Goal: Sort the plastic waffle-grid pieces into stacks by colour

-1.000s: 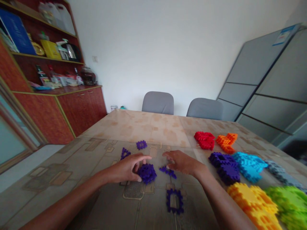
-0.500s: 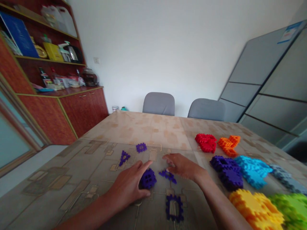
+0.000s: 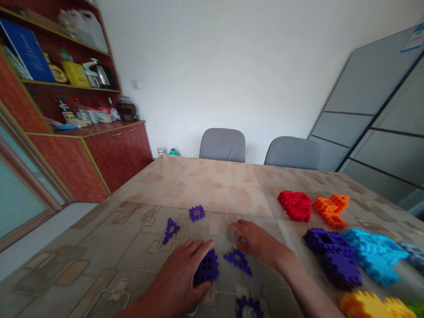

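My left hand [image 3: 180, 274] curls round a purple window-shaped building block [image 3: 209, 266], with the thumb along its near side and the fingers over its far left edge. My right hand [image 3: 253, 238] hovers over the table just beyond a purple triangular frame piece [image 3: 239, 260]. Its fingers are bent loosely, thumb apart from them, and nothing shows between them. Farther off lie a small purple window square [image 3: 197, 213] and another purple triangle [image 3: 171, 230]. A purple toothed square frame [image 3: 249, 305] is cut off by the bottom edge.
On the right are piles of toothed blocks: red [image 3: 294, 205], orange [image 3: 331, 210], purple [image 3: 333, 256], light blue [image 3: 374, 254], grey [image 3: 414, 254] and yellow [image 3: 374, 305]. Two grey chairs [image 3: 222, 145] stand behind the patterned table [image 3: 198, 176]. A wooden cabinet [image 3: 122, 154] is at the left.
The view has shifted, so the table things sit lower and the block piles farther right. My left fingers have come down farther over the window block. My right hand stays near the triangle.
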Available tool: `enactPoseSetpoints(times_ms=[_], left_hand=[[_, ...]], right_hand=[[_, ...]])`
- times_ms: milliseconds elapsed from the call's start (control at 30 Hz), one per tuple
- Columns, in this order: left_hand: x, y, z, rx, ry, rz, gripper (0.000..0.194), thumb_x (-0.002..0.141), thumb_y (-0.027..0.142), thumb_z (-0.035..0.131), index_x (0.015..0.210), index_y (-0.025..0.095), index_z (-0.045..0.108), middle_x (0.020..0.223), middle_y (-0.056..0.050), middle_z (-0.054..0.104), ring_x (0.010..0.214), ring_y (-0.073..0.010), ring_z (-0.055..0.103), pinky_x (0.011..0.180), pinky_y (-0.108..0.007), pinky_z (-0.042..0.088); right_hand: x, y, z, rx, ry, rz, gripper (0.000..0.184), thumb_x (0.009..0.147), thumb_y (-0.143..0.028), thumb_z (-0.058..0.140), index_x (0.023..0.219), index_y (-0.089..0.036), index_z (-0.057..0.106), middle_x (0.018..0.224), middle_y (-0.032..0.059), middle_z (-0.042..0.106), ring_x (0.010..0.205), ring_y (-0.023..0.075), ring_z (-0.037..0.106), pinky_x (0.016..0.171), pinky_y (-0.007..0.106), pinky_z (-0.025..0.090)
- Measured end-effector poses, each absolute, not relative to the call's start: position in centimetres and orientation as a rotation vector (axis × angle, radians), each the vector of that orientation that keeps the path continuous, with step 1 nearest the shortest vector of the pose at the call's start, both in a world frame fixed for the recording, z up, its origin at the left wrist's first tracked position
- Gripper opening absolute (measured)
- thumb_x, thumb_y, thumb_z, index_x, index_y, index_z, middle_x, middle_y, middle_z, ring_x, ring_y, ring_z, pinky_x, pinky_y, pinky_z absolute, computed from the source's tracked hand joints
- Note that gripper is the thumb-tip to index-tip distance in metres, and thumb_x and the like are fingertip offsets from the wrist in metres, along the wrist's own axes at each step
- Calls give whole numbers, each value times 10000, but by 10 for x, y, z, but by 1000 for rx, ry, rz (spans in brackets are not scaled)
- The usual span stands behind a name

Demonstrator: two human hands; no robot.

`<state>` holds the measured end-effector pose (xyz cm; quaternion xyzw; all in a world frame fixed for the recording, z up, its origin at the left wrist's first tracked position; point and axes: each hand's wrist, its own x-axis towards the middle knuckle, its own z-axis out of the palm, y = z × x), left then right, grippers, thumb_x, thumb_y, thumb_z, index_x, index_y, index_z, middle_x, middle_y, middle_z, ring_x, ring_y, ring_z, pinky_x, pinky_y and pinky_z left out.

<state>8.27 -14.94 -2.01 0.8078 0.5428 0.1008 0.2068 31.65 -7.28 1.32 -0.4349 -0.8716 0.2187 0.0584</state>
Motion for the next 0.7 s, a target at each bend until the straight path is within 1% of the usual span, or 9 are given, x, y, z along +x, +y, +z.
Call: enactPoseSetpoints(times_ms=[67,167,233,300,367,433,500,600,700], left_hand=[[82,-150,-19,2260,1502,271,766,725,270,690,1453,287,450,1389,-80,584,1267,-332,505,1091,-477,367],[72,-141,-14,2256,1485,294,849,681,366,770,1461,315,439,1401,-79,571,1258,-352,516,1075,-483,390],[60,-124,-8,2265,1523,357,733,743,400,734,1426,301,486,1409,-80,565,1266,-339,517,1072,-470,397],[48,-99,-3,2334,1583,440,541,835,343,637,1361,252,550,1373,-93,592,1258,-312,527,1075,-449,391],[38,-72,0,2367,1624,456,492,825,275,634,1310,210,585,1317,-121,628,1232,-321,542,1067,-461,388],[33,-49,0,2361,1627,450,509,795,264,668,1291,175,592,1286,-155,642,1212,-351,547,1049,-488,394],[34,-34,-3,2345,1602,451,529,786,252,675,1300,166,583,1276,-165,647,1197,-357,556,1046,-498,393],[37,-26,-4,2313,1535,480,570,793,205,638,1354,229,538,1278,-112,654,1192,-314,573,1059,-471,389],[41,-38,0,2274,1446,518,635,789,225,637,1402,273,479,1318,-71,633,1188,-273,583,1034,-412,428]], right_hand=[[317,-70,9,-1322,-2633,663,285,782,-93,601,1046,-181,667,1010,69,672,900,198,629,776,256,446],[317,-68,5,-1339,-2624,670,297,806,-101,597,1084,-187,658,1023,70,666,902,192,626,794,260,442],[317,-66,3,-1367,-2616,667,312,820,-110,602,1116,-193,652,1027,70,665,899,190,624,794,263,441],[317,-65,0,-1391,-2608,655,334,817,-104,611,1138,-190,649,1023,70,667,889,188,624,785,262,438],[317,-64,-2,-1398,-2605,644,347,818,-95,610,1153,-179,644,1012,71,668,874,185,625,777,262,434],[316,-63,-3,-1398,-2606,650,354,817,-93,613,1160,-173,640,1001,70,669,857,181,625,772,262,432],[317,-63,-4,-1398,-2606,662,355,820,-96,611,1164,-179,637,1011,71,668,862,181,625,775,264,433],[318,-62,-3,-1394,-2605,677,355,823,-103,611,1165,-198,634,1034,68,666,882,183,623,787,266,438],[318,-62,-2,-1391,-2605,672,343,823,-88,600,1146,-198,636,1006,61,669,876,180,618,781,254,438]])
